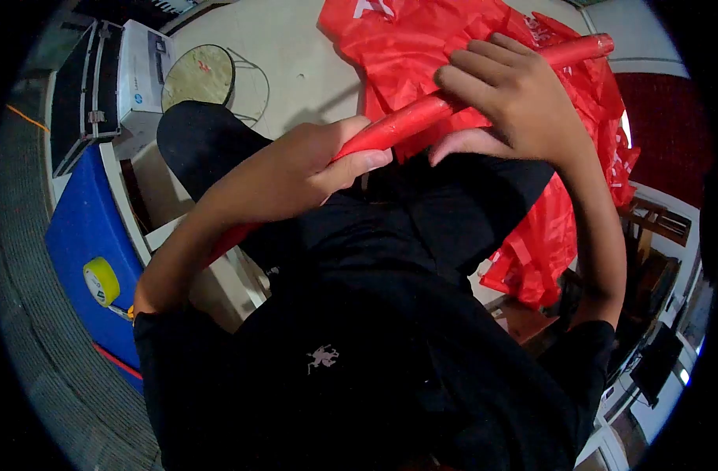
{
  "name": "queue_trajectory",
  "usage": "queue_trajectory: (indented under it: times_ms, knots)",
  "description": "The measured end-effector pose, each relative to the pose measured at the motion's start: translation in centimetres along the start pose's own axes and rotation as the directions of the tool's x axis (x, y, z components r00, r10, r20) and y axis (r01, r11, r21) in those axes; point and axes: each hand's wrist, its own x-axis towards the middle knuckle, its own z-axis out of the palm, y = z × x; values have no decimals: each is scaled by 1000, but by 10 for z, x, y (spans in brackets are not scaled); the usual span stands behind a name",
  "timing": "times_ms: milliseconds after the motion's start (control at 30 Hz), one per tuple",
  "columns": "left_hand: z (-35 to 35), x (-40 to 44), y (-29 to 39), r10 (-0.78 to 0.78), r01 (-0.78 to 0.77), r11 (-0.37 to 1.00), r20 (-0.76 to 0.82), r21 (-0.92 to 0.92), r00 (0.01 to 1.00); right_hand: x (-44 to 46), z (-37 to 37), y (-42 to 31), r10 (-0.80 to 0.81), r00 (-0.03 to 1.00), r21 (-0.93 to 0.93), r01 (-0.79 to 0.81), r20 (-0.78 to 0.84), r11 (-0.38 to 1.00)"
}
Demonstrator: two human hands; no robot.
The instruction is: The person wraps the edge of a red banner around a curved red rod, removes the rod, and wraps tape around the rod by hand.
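A long, thin red roll [410, 120] slants across the front of my body, its far end at the upper right. My left hand [300, 169], at the left of the view, is wrapped round it, with the thumb along its near side. Farther up the roll, my right hand [512, 98] lies over it with the fingers curled across and the thumb below, apart from the roll. Beneath and behind the right hand spreads a crumpled red sheet [422, 35] with white print, which hangs down past my knee at the right.
A round stool [198, 78] stands on the floor at the upper left, near a white box [143, 71] and a black case [84, 102]. Yellow tape [102, 282] lies on a blue surface [84, 212] at the left. Wooden and white furniture [657, 220] stands at the right.
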Motion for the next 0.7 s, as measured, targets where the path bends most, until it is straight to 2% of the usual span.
queue_trajectory:
  times_ms: [33, 167, 233, 267, 333, 467, 533, 567, 600, 633, 667, 700]
  knots:
    - [2, 0, -1, 21, -19, 998, -29, 64, 999, 3, -1, -3, -16, 1000, 58, 15, 14, 998]
    - [4, -2, -2, 100, -97, 993, -49, 65, 994, 12, -5, -7, -12, 995, 43, 8, 98, 999]
    - [3, -7, 7, -73, 71, 993, -10, -96, 997, 16, -8, -8, 22, 986, 45, -30, 164, 999]
    - [3, -9, 7, -72, 70, 993, -14, -98, 997, 20, -9, -10, 18, 986, 45, -26, 164, 999]
    - [2, -12, 3, -70, 67, 974, -4, -218, 998, 29, -10, -15, 33, 996, -71, -27, 78, 997]
    - [3, -13, -11, -64, 51, 932, -25, -359, 998, 39, -10, -18, 53, 994, -66, -46, 99, 997]
    - [2, -16, -11, -19, -27, 916, -111, -399, 994, 48, -6, -15, 68, 988, -193, -94, -138, 977]
    - [2, -16, -22, 53, -103, 845, -109, -525, 993, 49, -5, -17, 119, 970, -208, -164, -214, 964]
    - [2, -18, -22, 115, -176, 836, -148, -520, 982, 45, -2, -15, 164, 941, -206, -231, -296, 951]
    - [5, -10, -32, 170, -241, 771, -175, -589, 970, 46, 16, -12, 327, 773, 120, -314, -544, 942]
    - [4, -10, -32, 308, -404, 833, -289, -377, 906, 46, 27, -8, 535, 636, 444, -317, -556, 838]
    - [5, -12, -24, 293, -402, 860, -340, -315, 894, 46, 39, -3, 709, 461, 715, -202, -533, 669]
